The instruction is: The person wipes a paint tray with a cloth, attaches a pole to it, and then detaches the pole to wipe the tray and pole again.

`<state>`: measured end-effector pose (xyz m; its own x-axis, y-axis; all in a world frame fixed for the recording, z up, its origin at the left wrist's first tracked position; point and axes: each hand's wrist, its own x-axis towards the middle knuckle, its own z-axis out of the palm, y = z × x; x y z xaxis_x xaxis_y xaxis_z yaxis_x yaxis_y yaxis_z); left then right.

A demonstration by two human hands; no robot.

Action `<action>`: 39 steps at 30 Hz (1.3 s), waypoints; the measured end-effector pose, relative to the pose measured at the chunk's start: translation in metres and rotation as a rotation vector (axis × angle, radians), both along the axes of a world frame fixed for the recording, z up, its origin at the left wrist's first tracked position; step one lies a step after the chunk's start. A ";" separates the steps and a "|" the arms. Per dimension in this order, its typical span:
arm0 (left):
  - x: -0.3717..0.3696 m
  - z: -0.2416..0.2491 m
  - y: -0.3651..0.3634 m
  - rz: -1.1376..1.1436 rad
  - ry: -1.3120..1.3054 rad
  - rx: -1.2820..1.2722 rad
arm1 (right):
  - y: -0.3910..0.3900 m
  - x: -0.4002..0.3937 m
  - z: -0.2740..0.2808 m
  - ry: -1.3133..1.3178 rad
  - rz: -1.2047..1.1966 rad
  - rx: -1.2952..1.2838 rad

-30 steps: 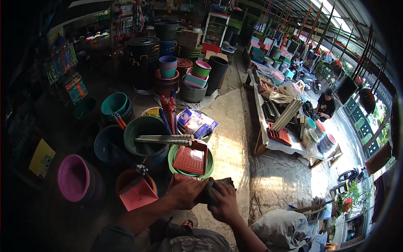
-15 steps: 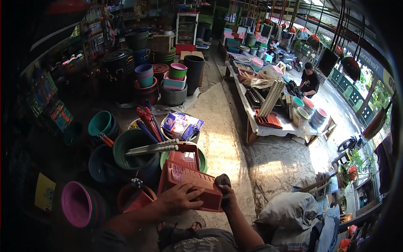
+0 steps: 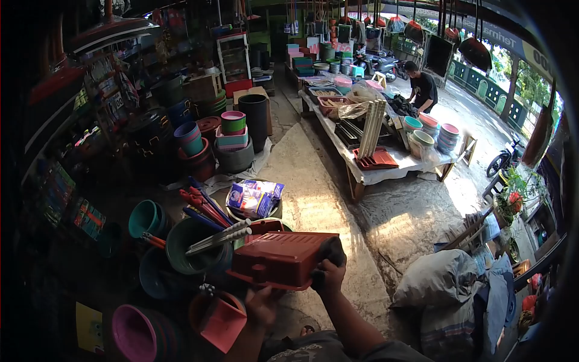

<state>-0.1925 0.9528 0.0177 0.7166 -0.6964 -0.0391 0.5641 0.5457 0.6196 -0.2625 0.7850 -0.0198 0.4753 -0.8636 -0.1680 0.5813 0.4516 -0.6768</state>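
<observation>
A red plastic tray (image 3: 280, 259) hangs tilted in front of me, its ribbed underside and one long side showing. At its right end, my right hand (image 3: 329, 274) is closed on a dark cloth (image 3: 332, 250) pressed against the tray. Just below the tray's lower left edge is my left hand (image 3: 262, 306), smeared by motion, its fingertips partly hidden. Behind the tray, another red tray (image 3: 265, 227) lies on a round green-rimmed container.
Left stand tubs (image 3: 145, 217), a green bucket with white poles (image 3: 218, 236), a pink bucket (image 3: 134, 333) and a red dustpan (image 3: 223, 326). A goods table (image 3: 386, 175) runs along the right, a person (image 3: 422, 87) behind it. Sacks (image 3: 435, 277) lie lower right.
The tray has turned so that its underside and side show, and sits slightly higher. My left hand has left its surface and dropped below it. The view has shifted.
</observation>
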 end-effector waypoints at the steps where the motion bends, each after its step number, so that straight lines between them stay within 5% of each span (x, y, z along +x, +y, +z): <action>1: -0.004 0.004 -0.005 -0.006 -0.003 -0.002 | 0.010 0.006 0.014 0.110 -0.119 -0.091; 3: -0.015 0.019 -0.015 0.230 0.248 -0.037 | 0.025 0.012 0.008 0.171 -0.057 -0.130; 4: -0.008 0.033 -0.014 0.225 0.446 0.106 | 0.036 0.016 -0.013 0.277 -0.108 -0.351; 6: 0.018 0.013 -0.003 0.189 0.423 0.071 | 0.050 0.015 -0.016 0.609 -0.185 -0.844; 7: 0.032 -0.001 0.001 0.151 0.401 0.036 | 0.059 0.005 0.008 0.604 -0.185 -0.844; 9: 0.041 -0.023 0.007 0.155 0.376 0.065 | 0.075 -0.016 0.054 0.991 -0.016 -1.449; 14: 0.027 -0.040 0.017 -0.046 0.430 -0.247 | 0.072 -0.024 0.050 0.865 0.075 -1.727; 19: 0.010 0.011 0.028 -0.035 0.216 -0.134 | -0.019 -0.035 -0.005 0.932 -0.231 -1.344; 21: 0.008 0.009 0.028 -0.062 0.046 -0.040 | 0.012 -0.034 0.033 0.998 -0.373 -1.515; 23: 0.010 0.001 0.026 -0.066 0.035 -0.145 | 0.046 -0.033 0.056 0.880 -0.104 -1.659; 27: 0.013 0.009 0.034 -0.042 0.148 -0.229 | 0.037 -0.044 0.061 0.802 -0.033 -1.688; 29: 0.023 -0.008 0.046 -0.084 0.173 -0.214 | -0.005 -0.043 0.035 1.028 -0.246 -1.503; 31: 0.024 -0.025 0.047 -0.116 0.202 -0.218 | -0.036 -0.043 0.009 0.944 -0.160 -1.179; 33: 0.025 -0.032 0.045 -0.163 0.210 -0.205 | -0.062 -0.046 0.000 1.012 -0.393 -1.289; 35: 0.025 -0.027 0.048 -0.141 0.220 -0.180 | -0.087 -0.066 0.012 1.072 -0.640 -1.139; 37: 0.031 -0.034 0.056 -0.123 0.227 -0.148 | -0.090 -0.078 0.045 0.762 -0.712 -0.728; 39: 0.045 -0.064 0.073 -0.207 -0.028 -0.005 | -0.064 -0.079 0.098 0.439 -0.676 -0.582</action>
